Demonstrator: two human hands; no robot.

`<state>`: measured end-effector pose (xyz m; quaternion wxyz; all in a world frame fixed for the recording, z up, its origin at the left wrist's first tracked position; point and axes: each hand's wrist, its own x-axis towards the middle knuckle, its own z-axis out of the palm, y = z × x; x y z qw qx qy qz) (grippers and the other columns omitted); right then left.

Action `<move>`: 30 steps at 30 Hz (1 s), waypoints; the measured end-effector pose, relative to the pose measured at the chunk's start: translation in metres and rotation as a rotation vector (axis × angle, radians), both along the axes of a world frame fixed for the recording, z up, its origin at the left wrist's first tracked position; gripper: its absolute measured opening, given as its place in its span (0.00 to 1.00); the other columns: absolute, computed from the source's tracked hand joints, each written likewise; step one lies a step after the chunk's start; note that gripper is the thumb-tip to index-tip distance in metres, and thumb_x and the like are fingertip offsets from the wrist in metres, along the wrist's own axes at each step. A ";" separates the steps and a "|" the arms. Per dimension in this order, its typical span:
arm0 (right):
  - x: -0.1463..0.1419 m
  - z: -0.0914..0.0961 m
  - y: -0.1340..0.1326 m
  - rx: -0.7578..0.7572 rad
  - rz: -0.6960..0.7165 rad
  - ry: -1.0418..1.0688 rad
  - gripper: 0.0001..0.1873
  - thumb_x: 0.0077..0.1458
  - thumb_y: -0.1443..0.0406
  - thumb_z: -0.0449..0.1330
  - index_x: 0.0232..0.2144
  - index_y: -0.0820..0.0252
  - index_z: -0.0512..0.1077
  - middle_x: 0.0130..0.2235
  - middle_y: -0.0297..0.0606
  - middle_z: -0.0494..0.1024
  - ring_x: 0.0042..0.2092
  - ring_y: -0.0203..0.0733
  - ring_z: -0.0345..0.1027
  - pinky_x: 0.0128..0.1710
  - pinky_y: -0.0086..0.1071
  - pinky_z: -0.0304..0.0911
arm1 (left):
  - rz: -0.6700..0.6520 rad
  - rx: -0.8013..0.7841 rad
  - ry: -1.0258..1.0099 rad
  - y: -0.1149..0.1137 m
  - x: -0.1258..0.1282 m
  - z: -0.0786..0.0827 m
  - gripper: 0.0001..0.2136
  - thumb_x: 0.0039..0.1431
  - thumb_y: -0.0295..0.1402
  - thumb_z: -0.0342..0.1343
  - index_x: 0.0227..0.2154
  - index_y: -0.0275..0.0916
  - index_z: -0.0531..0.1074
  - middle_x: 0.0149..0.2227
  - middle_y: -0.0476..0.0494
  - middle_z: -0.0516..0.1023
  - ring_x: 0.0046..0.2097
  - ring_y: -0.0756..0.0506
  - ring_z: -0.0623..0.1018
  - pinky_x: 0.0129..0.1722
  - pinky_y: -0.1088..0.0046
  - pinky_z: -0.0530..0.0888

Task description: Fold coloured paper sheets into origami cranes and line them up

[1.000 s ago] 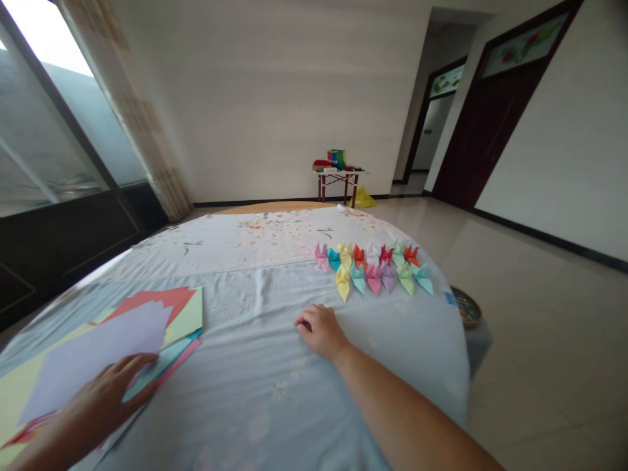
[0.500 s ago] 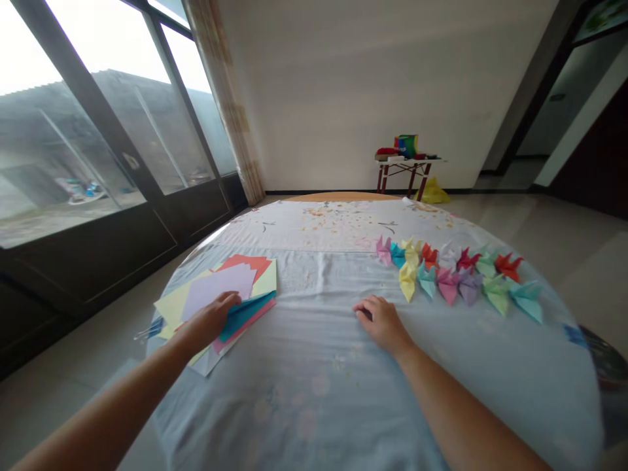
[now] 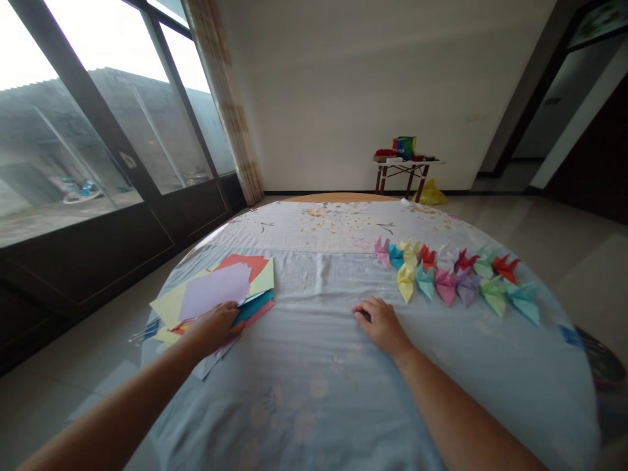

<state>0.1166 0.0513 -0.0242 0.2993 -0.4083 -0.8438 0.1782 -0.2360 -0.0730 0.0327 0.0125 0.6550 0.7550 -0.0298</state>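
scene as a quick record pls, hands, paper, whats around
left hand: on the near edge of a stack of coloured paper, lilac sheet on top
right hand: resting on the tablecloth, holding nothing, nearest the paper cranes
paper cranes: many colours, two rows, on the cloth
far wall: small table with a colourful box on it, yellow bag beside it
right of the cloth: dark bowl
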 end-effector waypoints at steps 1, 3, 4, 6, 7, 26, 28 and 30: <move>0.000 0.000 0.000 -0.002 0.000 0.000 0.08 0.50 0.67 0.53 0.30 0.57 0.73 0.32 0.35 0.73 0.38 0.39 0.64 0.39 0.30 0.55 | 0.007 -0.001 0.009 0.001 0.001 0.000 0.17 0.51 0.38 0.45 0.37 0.37 0.74 0.48 0.36 0.72 0.46 0.39 0.73 0.47 0.64 0.68; 0.000 0.001 0.000 -0.006 -0.001 -0.003 0.09 0.50 0.67 0.53 0.31 0.57 0.73 0.32 0.35 0.73 0.38 0.39 0.64 0.39 0.30 0.55 | 0.025 0.008 0.031 0.001 0.006 0.001 0.15 0.50 0.33 0.44 0.32 0.36 0.75 0.49 0.36 0.71 0.41 0.38 0.76 0.42 0.61 0.70; 0.000 0.001 -0.001 -0.008 -0.002 -0.005 0.08 0.50 0.67 0.53 0.31 0.57 0.73 0.32 0.35 0.73 0.38 0.39 0.64 0.39 0.30 0.55 | 0.033 0.020 0.041 0.001 0.008 0.002 0.14 0.50 0.32 0.44 0.29 0.36 0.75 0.50 0.35 0.70 0.40 0.37 0.76 0.40 0.59 0.70; -0.001 0.001 -0.001 -0.010 -0.006 -0.007 0.08 0.50 0.67 0.54 0.31 0.56 0.73 0.32 0.35 0.73 0.38 0.39 0.64 0.39 0.30 0.55 | 0.044 0.056 0.056 0.000 0.011 0.006 0.14 0.50 0.31 0.43 0.27 0.36 0.75 0.51 0.36 0.69 0.40 0.35 0.76 0.40 0.58 0.70; -0.001 0.001 -0.001 -0.010 -0.009 -0.008 0.08 0.50 0.67 0.54 0.30 0.56 0.73 0.32 0.35 0.73 0.38 0.39 0.64 0.39 0.31 0.55 | 0.049 0.076 0.058 0.000 0.012 0.009 0.14 0.50 0.31 0.43 0.26 0.36 0.75 0.51 0.37 0.70 0.41 0.35 0.76 0.40 0.58 0.69; 0.007 0.017 0.000 -0.509 0.078 0.572 0.21 0.53 0.52 0.51 0.41 0.59 0.69 0.39 0.40 0.74 0.42 0.41 0.67 0.44 0.35 0.61 | 0.164 0.464 -1.429 0.016 0.120 0.073 0.18 0.46 0.47 0.55 0.33 0.37 0.69 0.24 0.49 0.72 0.24 0.50 0.71 0.25 0.74 0.70; 0.008 0.023 -0.001 -0.700 0.104 0.752 0.25 0.53 0.49 0.49 0.45 0.60 0.65 0.39 0.41 0.74 0.40 0.41 0.69 0.42 0.35 0.63 | 0.202 0.432 -1.509 0.026 0.135 0.057 0.18 0.44 0.47 0.56 0.31 0.37 0.69 0.22 0.50 0.71 0.23 0.51 0.69 0.23 0.76 0.68; 0.011 0.027 -0.001 -0.847 0.113 0.866 0.26 0.52 0.48 0.49 0.46 0.60 0.64 0.36 0.41 0.74 0.35 0.39 0.70 0.35 0.33 0.65 | 0.234 0.393 -1.507 0.035 0.147 0.036 0.19 0.43 0.48 0.55 0.30 0.37 0.69 0.21 0.50 0.70 0.22 0.52 0.69 0.21 0.77 0.66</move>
